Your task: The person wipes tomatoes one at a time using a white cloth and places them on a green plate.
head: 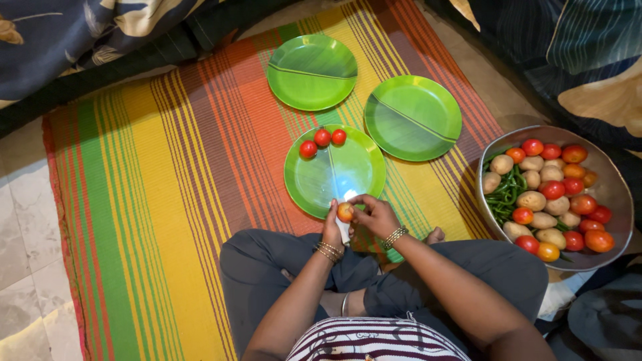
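Over the near edge of the closest green plate (314, 190), a small tomato (345, 212) is sitting pinched in the left hand (332, 229), grip closed on it, while the right hand (376, 215) is closing around a white tool, probably a knife. Three tomatoes (322, 141) are resting on that plate's far rim. I reckon the blade could be slipping toward those fingertips, since the tomato's round and smooth.

three tomatoes (322, 142) on nearest plate (334, 172), two plates (312, 71) behind it, bowl (605, 179) of vegetables right
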